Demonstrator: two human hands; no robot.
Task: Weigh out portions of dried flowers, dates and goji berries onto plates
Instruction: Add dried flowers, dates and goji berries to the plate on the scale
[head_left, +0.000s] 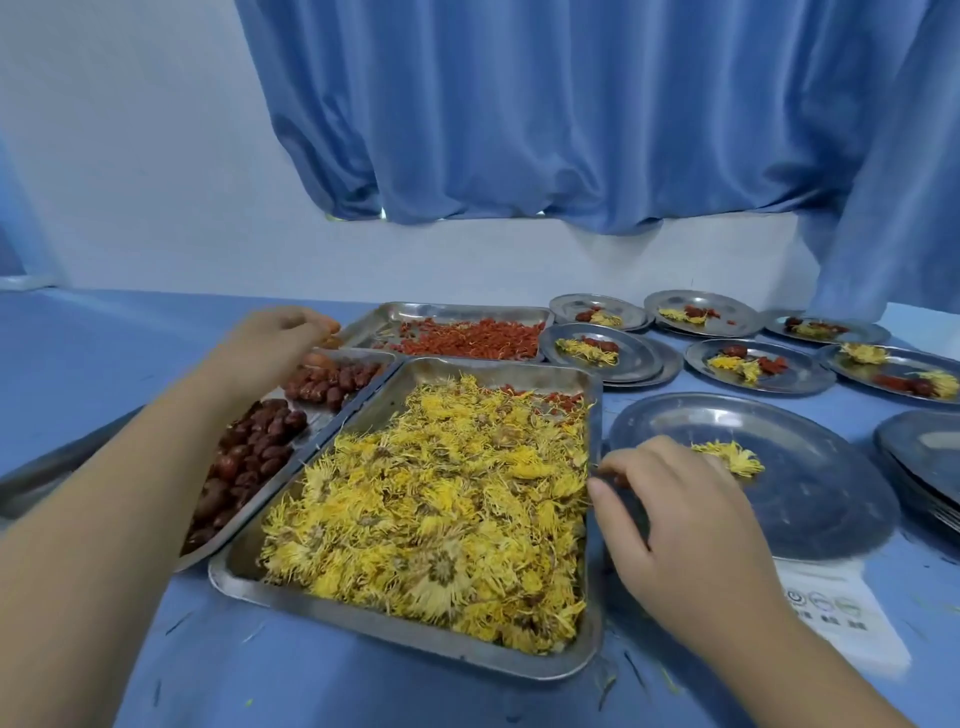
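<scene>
A steel tray (405, 631) heaped with yellow dried flowers (441, 504) lies in front of me. To its left a tray holds dark red dates (249, 452); behind it is a tray of goji berries (467, 338). My left hand (275, 338) hovers over the far end of the date tray, fingertips bunched; anything in them is hidden. My right hand (675, 514) curls round the left rim of a round steel plate (821, 504). That plate sits on a white scale (831, 608) and carries one dried flower (732, 458).
Several round plates with flowers, dates and goji stand at the back right, such as one plate (639, 358) and another plate (795, 376). A stack of empty plates (930, 457) is at the right edge. Blue cloth covers the table; a blue curtain hangs behind.
</scene>
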